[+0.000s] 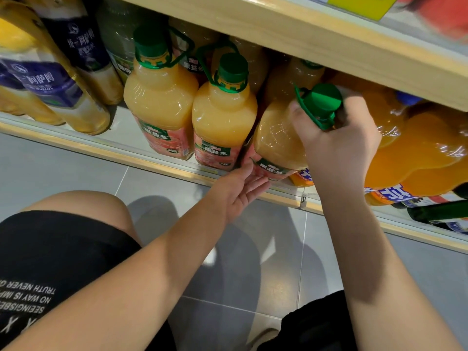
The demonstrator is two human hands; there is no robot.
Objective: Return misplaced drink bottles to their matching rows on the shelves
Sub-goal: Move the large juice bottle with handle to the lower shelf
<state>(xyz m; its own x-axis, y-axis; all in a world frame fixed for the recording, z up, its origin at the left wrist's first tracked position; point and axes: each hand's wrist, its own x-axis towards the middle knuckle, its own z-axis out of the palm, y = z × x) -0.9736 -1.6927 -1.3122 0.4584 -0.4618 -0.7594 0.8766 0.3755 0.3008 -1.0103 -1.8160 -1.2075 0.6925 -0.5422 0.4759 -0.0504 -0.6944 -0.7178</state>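
Item: green-capped clear plastic bottle of pale orange juice (pixel 278 138). It is tilted at the lower wooden shelf's (pixel 126 154) near edge, right of two matching juice bottles (pixel 222 115), probably to join their row. Right hand (pixel 336 148) curls round its neck, steering. Left hand (pixel 243 191), fingers straight, props its base. Far rows are hidden beneath the upper wooden board (pixel 304 34).

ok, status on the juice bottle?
Right-hand grip holds green-capped juice bottle by its neck, tilted at the shelf front. Left-hand grip open, fingers on its label. Matching bottles left, orange soda bottles right, both close.
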